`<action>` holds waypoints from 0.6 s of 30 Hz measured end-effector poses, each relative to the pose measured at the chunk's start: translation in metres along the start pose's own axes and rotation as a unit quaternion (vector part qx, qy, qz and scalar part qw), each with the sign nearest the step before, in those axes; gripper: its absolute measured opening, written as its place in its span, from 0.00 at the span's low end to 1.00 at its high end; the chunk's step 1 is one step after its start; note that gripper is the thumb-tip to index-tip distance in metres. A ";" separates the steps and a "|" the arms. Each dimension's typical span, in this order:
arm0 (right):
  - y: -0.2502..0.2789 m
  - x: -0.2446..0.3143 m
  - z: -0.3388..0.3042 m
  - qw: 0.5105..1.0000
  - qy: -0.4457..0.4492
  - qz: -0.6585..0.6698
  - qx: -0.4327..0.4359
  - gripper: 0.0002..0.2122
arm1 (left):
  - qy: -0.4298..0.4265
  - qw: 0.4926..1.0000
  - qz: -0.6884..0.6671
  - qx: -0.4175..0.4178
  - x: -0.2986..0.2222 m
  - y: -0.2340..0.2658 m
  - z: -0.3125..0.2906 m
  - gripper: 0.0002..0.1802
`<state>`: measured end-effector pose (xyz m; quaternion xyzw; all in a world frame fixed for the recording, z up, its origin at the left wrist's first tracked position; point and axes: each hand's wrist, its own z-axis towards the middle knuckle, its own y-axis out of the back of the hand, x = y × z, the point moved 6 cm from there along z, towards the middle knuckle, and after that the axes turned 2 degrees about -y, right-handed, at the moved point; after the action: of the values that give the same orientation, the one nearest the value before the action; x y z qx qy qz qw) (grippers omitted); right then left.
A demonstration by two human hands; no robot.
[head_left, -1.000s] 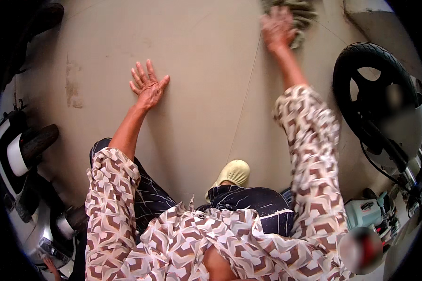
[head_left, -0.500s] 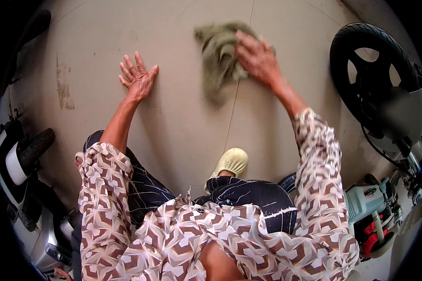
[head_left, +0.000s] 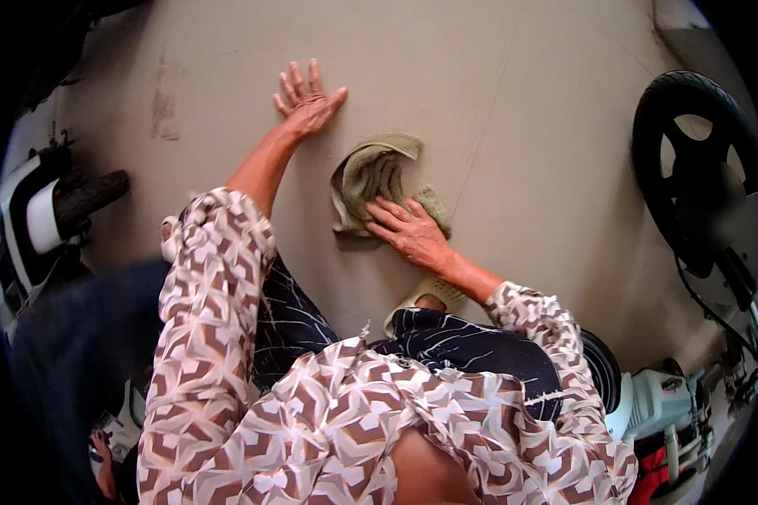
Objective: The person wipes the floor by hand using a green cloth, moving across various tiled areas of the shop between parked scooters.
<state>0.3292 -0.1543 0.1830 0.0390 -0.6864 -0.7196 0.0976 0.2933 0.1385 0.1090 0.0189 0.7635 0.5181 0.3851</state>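
Pale tiled floor spreads out before you, with a dark stain at its far left. Your left hand rests palm down on it, arm stretched forward, the fingers fanned apart and holding nothing. Your right hand lies on the green cloth, its fingers extended across the fabric rather than curled round it. That cloth is on the floor in front of you, bunched into a curve, nearer to you than your left hand and a little to its right; one end shows beyond your right thumb. Your right forearm reaches in close to a yellow clog. Over to your right stands a black wheel, well apart from the cloth, and at your left is a white fender beside a dark tyre.
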 end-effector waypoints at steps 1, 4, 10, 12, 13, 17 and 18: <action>-0.004 -0.009 0.002 0.993 0.025 0.086 0.071 0.21 | 0.007 1.000 -0.001 -0.001 0.000 -0.001 0.001 0.54; 0.006 -0.055 0.031 0.893 -0.124 0.429 0.062 0.15 | 0.003 0.997 -0.038 0.066 0.004 -0.003 0.003 0.52; 0.082 -0.122 0.064 0.744 -0.301 0.593 0.064 0.16 | -0.007 0.801 -0.581 0.142 -0.041 0.019 0.002 0.40; 0.122 -0.096 0.081 0.842 -0.274 0.451 0.108 0.14 | 0.005 0.783 -0.607 0.138 -0.049 0.035 0.007 0.40; 0.118 -0.106 0.079 0.884 -0.201 0.418 0.061 0.12 | 0.022 0.751 -0.649 0.121 -0.061 0.033 0.007 0.39; 0.115 -0.150 0.072 0.976 -0.176 0.098 0.084 0.10 | 0.037 0.779 -0.622 0.063 -0.079 0.033 0.008 0.36; 0.106 -0.165 0.060 0.974 -0.182 0.099 0.088 0.10 | -0.001 0.839 -0.543 0.046 -0.086 0.027 0.007 0.37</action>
<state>0.4880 -0.0679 0.2786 -0.1528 -0.7539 -0.6379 0.0379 0.3484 0.1199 0.1788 -0.3802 0.6741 0.1902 0.6040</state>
